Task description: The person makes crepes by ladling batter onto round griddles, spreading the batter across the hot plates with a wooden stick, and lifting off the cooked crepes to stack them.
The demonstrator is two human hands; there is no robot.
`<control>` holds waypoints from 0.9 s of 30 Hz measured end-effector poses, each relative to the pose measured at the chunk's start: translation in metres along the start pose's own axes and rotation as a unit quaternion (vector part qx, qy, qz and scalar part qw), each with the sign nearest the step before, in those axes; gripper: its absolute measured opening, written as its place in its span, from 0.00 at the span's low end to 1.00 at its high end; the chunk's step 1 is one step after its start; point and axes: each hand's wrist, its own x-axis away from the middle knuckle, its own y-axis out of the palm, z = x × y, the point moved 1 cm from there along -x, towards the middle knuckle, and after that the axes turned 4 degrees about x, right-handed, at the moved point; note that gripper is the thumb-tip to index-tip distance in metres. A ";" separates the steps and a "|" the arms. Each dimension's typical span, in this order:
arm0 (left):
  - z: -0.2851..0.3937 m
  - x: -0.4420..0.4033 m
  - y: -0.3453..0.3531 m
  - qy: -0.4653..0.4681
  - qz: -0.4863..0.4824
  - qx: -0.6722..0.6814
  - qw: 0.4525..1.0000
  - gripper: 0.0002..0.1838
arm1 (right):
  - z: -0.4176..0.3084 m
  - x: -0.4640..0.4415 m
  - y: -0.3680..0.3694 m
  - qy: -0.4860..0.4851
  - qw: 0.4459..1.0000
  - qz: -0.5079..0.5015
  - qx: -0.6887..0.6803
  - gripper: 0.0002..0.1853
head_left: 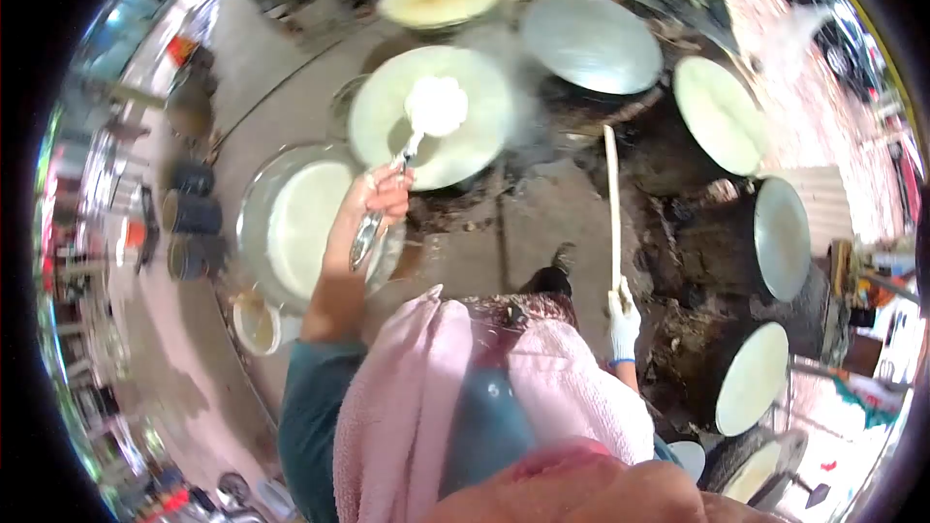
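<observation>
Two tools are gripped: a ladle over the wide pan in the left hand, a pale stick in the gloved right hand. Ladling seems underway, calling for a level wrist.

open floor, stick beside, pans beyond

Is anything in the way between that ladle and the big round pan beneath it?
Nothing visible is. The left hand holds the ladle over the round pan, and the stick in the gloved right hand is off to the right.
</observation>
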 end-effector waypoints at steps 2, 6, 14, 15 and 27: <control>-0.034 -0.072 0.019 -0.121 -0.130 0.126 0.976 0.13 | 0.001 -0.043 -0.033 0.009 1.000 0.015 -0.006 0.25; -0.062 -0.184 0.117 -0.187 -0.185 0.269 0.927 0.18 | -0.025 -0.135 -0.089 -0.005 0.998 0.020 -0.058 0.26; -0.020 -0.408 0.273 0.066 -0.039 -0.214 0.974 0.17 | -0.164 -0.327 -0.048 -0.158 0.986 0.047 0.035 0.27; -0.018 -0.433 0.279 0.092 -0.019 -0.247 0.964 0.17 | -0.195 -0.341 -0.035 -0.175 0.978 0.066 0.094 0.27; 0.004 -0.561 0.193 0.264 0.148 -0.648 0.699 0.22 | -0.231 -0.441 0.079 -0.069 0.952 0.078 0.288 0.28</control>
